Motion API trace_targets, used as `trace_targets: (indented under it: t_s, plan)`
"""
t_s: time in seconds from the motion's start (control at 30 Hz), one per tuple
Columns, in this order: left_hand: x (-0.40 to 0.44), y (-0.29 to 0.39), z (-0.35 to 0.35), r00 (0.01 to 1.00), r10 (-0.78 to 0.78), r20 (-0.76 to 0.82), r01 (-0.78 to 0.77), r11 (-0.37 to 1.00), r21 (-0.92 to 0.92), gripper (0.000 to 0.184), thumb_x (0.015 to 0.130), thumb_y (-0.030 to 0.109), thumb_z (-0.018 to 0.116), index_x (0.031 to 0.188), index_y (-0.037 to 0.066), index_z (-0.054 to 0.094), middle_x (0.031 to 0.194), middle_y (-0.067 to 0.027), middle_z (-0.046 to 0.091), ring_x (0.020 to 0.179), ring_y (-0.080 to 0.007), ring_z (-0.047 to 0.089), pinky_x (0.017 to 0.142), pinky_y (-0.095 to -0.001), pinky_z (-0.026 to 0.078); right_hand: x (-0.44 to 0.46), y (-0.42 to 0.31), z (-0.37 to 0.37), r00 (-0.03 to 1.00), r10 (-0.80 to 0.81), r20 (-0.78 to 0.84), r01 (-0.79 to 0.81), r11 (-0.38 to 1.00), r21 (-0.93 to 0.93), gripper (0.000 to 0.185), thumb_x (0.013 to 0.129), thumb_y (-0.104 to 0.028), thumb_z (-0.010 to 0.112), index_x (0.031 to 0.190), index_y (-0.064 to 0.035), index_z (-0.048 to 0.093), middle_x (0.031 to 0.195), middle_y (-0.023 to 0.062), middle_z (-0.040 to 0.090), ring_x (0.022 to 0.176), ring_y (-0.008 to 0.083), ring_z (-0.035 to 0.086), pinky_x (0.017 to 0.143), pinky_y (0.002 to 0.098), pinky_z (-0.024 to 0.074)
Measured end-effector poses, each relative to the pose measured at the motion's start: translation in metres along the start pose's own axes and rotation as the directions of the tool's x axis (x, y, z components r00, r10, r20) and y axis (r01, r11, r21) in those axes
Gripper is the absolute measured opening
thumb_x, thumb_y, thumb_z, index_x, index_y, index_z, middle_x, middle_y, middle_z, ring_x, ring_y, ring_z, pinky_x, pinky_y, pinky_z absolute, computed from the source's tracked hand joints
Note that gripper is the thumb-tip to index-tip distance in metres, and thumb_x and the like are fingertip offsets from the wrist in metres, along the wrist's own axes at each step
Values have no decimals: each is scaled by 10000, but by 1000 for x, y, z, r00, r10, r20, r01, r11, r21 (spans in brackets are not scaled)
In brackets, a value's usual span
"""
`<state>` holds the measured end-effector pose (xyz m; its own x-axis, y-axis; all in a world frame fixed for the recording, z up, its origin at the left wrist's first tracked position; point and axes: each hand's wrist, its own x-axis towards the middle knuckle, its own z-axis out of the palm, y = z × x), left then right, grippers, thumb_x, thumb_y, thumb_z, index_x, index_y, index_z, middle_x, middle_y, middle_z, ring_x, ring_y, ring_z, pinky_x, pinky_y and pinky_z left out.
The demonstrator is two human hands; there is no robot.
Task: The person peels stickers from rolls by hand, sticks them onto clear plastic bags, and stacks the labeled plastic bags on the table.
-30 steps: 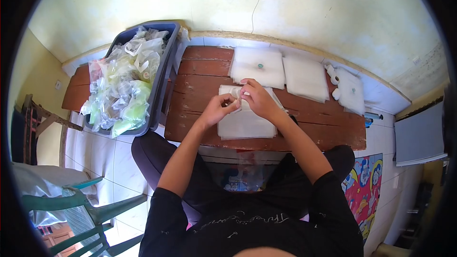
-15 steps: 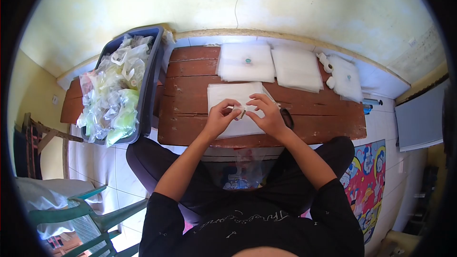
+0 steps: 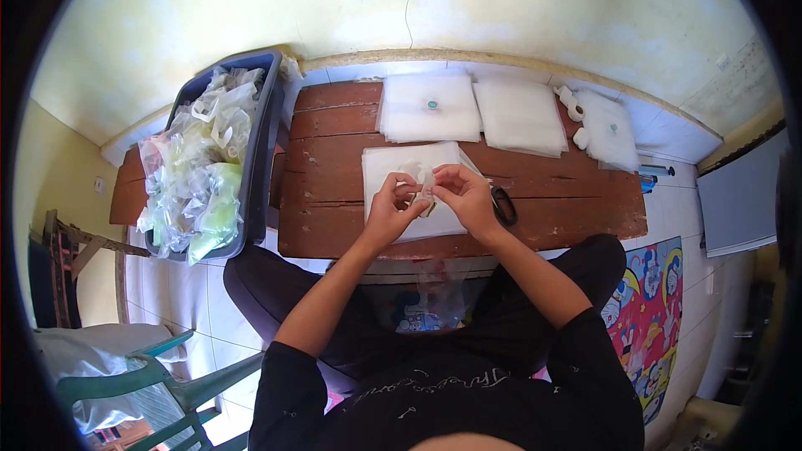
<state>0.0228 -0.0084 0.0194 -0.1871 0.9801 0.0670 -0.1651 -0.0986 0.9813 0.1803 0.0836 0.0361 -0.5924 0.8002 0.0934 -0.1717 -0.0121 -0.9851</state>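
Observation:
Both hands meet over a stack of white, thin plastic sheets point(image 3: 383, 165) on the brown wooden table. My left hand point(image 3: 393, 210) is closed, its fingertips pinching a small whitish strip point(image 3: 424, 194), whose exact kind is too small to tell. From the other side my right hand point(image 3: 464, 199) pinches the same strip between thumb and fingers. Just right of that hand lies a pair of scissors with black handles point(image 3: 505, 205), mostly showing its grips; the blades are partly covered.
Further back lie translucent sheet stacks point(image 3: 518, 113), one bearing a round green mark point(image 3: 433, 104). Small white rolls point(image 3: 573, 108) sit between stacks at right. A dark blue tub point(image 3: 266, 142) full of crumpled plastic bags point(image 3: 205, 159) stands left. A green chair point(image 3: 159, 380) is lower left.
My fingertips have come closer together around the small strip, the right fingers curling in from a more spread pose. The whole view has shifted slightly.

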Motion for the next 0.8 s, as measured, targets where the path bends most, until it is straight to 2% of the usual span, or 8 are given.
trace_targets:
  t_s: [0.1,0.17,0.27,0.33,0.47,0.53,0.63,0.8]
  plan:
    - [1,2,1,1000,14,-11,-13,996,86,300,856,65,714,1092,-1,540,985,-121,683,848,-127,648,684,-248,544,0,-3,-1,1000,-24,-18,24,1000,-11,171,832,87,661,983,18,621,1065,86,632,949,130,628,870,261,522]
    - [1,0,0,998,-49,34,44,990,133,226,878,78,692,1058,-29,609,963,-107,688,862,-129,650,726,-264,557,-1,-4,0,999,-28,-32,28,999,-25,149,829,93,661,955,19,629,1036,83,641,942,125,624,868,259,520]
    - [0,1,3,998,-54,27,52,994,99,190,894,88,674,1032,-41,655,931,-92,692,866,-130,651,747,-268,554,0,-1,0,992,-119,-44,115,991,-71,121,824,97,663,919,27,638,1023,88,647,938,128,627,864,262,521]
    - [0,-4,2,998,-46,31,44,996,73,195,894,90,676,1038,-40,653,930,-89,693,870,-128,651,753,-263,550,0,-2,-1,970,-240,-34,229,954,-195,112,821,103,659,903,28,645,1022,95,653,942,125,624,843,272,531]
    - [1,-7,0,998,-54,16,53,996,68,170,896,83,672,1013,-41,665,932,-82,697,866,-121,654,771,-249,534,0,-7,-2,961,-273,-35,252,923,-291,97,803,84,677,876,23,657,1033,113,670,932,159,652,823,290,536]
    - [1,-10,-2,998,-55,-9,55,995,89,156,897,75,668,1000,-42,670,931,-80,699,859,-118,655,767,-246,531,-2,-15,-1,909,-408,85,381,730,-567,109,781,49,701,877,8,671,1058,123,678,936,220,675,822,312,536]
    - [1,-11,-2,998,-39,-49,44,995,95,135,897,61,663,984,-42,677,927,-78,702,842,-115,658,762,-242,526,-4,-15,3,882,-431,192,457,679,-574,136,773,0,722,905,-5,689,1096,129,674,958,272,674,835,329,533]
    - [2,-9,-7,997,-53,-61,55,998,33,117,888,47,666,965,-38,690,923,-71,699,845,-116,649,770,-242,513,-3,-12,2,862,-432,267,501,638,-585,175,797,-36,720,970,-17,705,1105,126,675,971,268,672,838,339,537]
